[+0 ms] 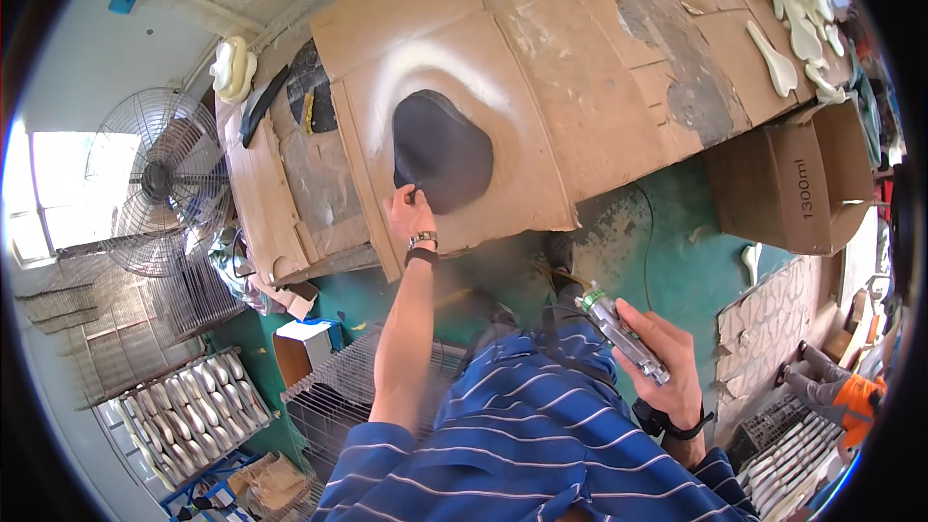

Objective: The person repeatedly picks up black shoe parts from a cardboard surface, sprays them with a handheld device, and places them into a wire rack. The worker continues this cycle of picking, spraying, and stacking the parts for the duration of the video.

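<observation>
Left hand (410,217) pinching the near edge of a smooth, rounded matte black piece (445,150), right hand (674,367) curled around a silvery metal, green-collared tool (623,336), the piece lying on a surface (590,116) layered with brown cardboard, hazy white arc (425,53) around its far edge.

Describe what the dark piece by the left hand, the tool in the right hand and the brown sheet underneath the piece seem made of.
Dark piece: possibly rubber, leather or coated fabric; smooth with a faint sheen.
Tool: probably metal, given its silvery, shiny body; its green ring could be plastic or coloured metal.
Brown sheet: most likely cardboard, matte tan with whitish residue.
</observation>
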A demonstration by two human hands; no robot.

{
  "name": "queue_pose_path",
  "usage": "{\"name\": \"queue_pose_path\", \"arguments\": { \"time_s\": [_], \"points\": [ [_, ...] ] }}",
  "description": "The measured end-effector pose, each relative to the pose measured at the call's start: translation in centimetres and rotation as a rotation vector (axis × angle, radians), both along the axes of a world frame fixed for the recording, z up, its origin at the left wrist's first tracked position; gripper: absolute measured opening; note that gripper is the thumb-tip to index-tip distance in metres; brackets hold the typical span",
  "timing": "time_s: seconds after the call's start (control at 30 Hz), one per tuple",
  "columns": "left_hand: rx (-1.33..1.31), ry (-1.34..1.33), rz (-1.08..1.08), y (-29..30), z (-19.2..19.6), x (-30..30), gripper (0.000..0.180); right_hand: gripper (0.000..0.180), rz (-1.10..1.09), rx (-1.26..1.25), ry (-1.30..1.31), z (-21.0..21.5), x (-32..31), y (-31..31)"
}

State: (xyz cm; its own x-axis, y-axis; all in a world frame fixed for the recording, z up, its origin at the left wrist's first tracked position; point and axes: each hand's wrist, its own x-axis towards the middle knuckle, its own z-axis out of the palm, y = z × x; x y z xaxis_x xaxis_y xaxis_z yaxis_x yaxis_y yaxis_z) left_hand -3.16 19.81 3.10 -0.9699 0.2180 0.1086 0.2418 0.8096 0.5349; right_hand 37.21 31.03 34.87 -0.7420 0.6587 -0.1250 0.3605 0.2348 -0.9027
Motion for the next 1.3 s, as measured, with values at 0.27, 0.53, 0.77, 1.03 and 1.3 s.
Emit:
{"name": "queue_pose_path", "arguments": {
  "time_s": [0.27,0.53,0.77,1.03,1.3],
  "points": [
    [1.273,-0.923,0.696,2.6,-4.0,-3.2,0.025,0.069,0.019,0.073,0.026,-0.4,-1.3,0.8],
    [1.85,-1.058,0.067,7.9,9.9,-8.4,0.02,0.053,0.021,0.07,-0.009,0.3,-3.3,-0.7],
    [2.194,-0.802,0.027,-2.6,21.9,-8.8,0.028,0.051,0.218,0.105,0.013,1.3,-7.2,-3.2],
    [2.281,-0.465,0.171,-25.5,28.0,-0.1,0.036,0.05,0.526,0.152,0.006,1.8,-12.7,-8.0],
    [2.349,0.074,0.517,-43.4,27.8,8.4,0.03,0.051,0.747,-0.026,-0.127,3.6,-16.5,-17.0]
  ]
}}
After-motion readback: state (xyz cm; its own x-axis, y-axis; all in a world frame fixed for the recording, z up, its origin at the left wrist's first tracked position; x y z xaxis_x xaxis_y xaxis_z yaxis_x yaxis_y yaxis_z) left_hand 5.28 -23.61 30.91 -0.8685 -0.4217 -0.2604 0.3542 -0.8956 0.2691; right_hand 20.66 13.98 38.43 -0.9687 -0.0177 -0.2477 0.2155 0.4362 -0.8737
